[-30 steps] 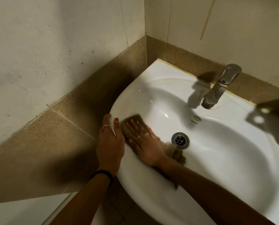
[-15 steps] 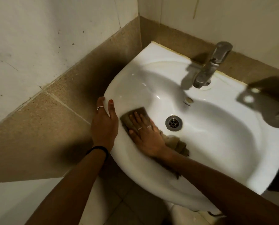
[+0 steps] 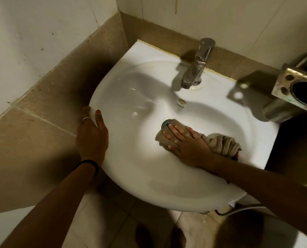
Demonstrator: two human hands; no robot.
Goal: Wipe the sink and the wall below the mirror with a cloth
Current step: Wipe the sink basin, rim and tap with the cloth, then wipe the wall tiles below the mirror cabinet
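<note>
A white ceramic sink (image 3: 131, 97) is fixed in the corner of a tiled wall (image 3: 167, 40). A brown cloth (image 3: 220, 144) lies in the basin, spread over part of the metal drain (image 3: 167, 122) and bunched toward the right. My right hand (image 3: 186, 142) presses flat on the cloth with the fingers pointing left. My left hand (image 3: 92, 136) grips the sink's left rim, thumb on top and fingers underneath. The mirror is out of view.
A chrome tap (image 3: 197, 63) stands at the back of the sink. A metal holder (image 3: 295, 88) with round holes juts from the wall at the right. Brown tiles (image 3: 47, 97) run along the left wall. A hose (image 3: 242, 210) hangs below the sink over the tiled floor.
My right hand has slid the cloth from the basin's left side rightward onto the drain. My left hand stays on the left rim. The camera has tilted down.
</note>
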